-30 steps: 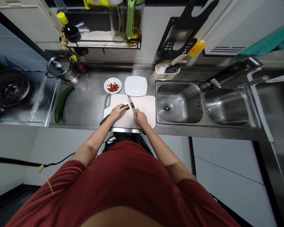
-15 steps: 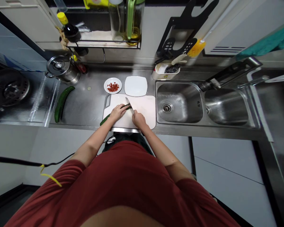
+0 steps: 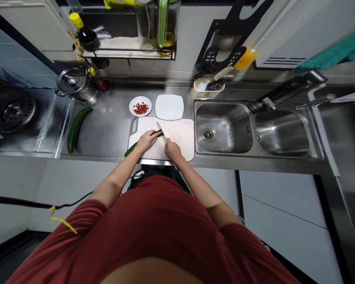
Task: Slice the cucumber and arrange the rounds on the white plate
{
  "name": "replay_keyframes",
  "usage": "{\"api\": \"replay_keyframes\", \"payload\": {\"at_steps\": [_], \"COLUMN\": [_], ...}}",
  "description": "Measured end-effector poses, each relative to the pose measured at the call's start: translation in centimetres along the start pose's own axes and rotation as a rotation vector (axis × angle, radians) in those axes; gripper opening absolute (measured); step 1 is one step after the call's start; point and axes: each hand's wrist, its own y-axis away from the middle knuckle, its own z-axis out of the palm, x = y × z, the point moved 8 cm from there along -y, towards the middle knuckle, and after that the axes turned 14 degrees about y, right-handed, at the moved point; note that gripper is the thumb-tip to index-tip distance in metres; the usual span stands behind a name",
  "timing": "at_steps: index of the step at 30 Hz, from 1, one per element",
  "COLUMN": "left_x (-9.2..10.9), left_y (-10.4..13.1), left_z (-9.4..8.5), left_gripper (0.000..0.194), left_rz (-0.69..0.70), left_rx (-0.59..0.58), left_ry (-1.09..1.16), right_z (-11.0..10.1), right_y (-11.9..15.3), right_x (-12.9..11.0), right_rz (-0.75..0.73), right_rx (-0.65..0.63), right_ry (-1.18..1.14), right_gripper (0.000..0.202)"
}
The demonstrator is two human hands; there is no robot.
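Steel counter (image 3: pixel 106 136) | cucumber (image 3: pixel 131 149) slanting on white cutting board (image 3: pixel 182 138), one end past its left edge | left hand (image 3: pixel 147 141) gripping cucumber from above | right hand (image 3: pixel 172 150) wrapped around knife (image 3: pixel 159 126), blade at cucumber's right end | plate (image 3: pixel 132 107) of red bits (image 3: pixel 141 108) just beyond board

A stainless-steel counter (image 3: pixel 109 134) ran along a pale wall (image 3: pixel 189 47), its metal dully catching the light. 2 sink basins (image 3: pixel 235 138) were set into it on the right, and a stove burner (image 3: pixel 10 108) sat far left. A railed shelf (image 3: pixel 121 43) hung above; pale grey panels (image 3: pixel 281 205) showed below.
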Motion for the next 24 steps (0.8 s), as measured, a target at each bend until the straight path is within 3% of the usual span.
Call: {"api": "replay_keyframes", "payload": {"at_steps": [13,24], "left_x": [-0.2,-0.8], "left_y": [-0.1,-0.4], "left_z": [0.2,0.6], "left_gripper": [0.04,0.04], "left_rz": [-0.008,-0.011], "left_rx": [-0.013,-0.023], "left_ry": [0.016,0.013], "right_z": [1.1,0.7], "right_y": [1.4,0.8], "right_x": [0.5,0.6], "right_rz": [0.007,-0.007], "right_rx": [-0.062,-0.059], "right_ry": [0.035,0.032], "right_gripper": [0.031,0.031]}}
